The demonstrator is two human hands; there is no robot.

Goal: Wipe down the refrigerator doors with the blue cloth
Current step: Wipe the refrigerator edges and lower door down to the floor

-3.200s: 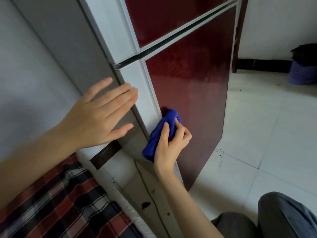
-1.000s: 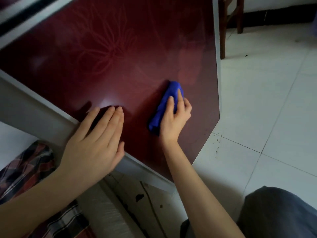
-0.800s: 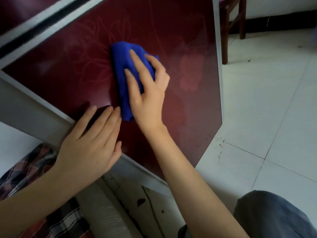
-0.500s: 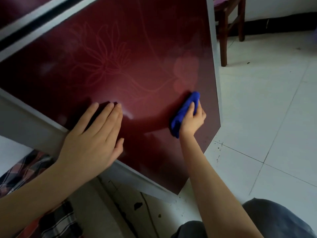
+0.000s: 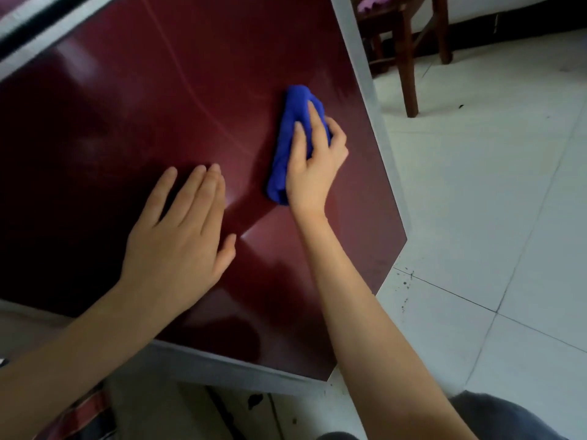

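Note:
The dark red lower refrigerator door (image 5: pixel 133 100) fills most of the view, glossy, with a pale grey frame. My right hand (image 5: pixel 313 166) grips a bunched blue cloth (image 5: pixel 293 122) and presses it against the door near its right edge. Two fingers lie along the cloth and the others curl round its side. My left hand (image 5: pixel 179 239) rests flat on the door lower left of the cloth, fingers straight and together. Both forearms reach up from the bottom of the frame.
A wooden chair (image 5: pixel 409 55) stands on the white tiled floor (image 5: pixel 495 192) just past the door's right edge. A dark gap (image 5: pixel 28 30) marks the upper door at top left. Plaid fabric (image 5: pixel 85 411) lies at the bottom left. My knee (image 5: pixel 495 417) shows at bottom right.
My right hand has carried the cloth up the door from low near the right edge. My left hand sits further onto the red panel. The view has shifted closer.

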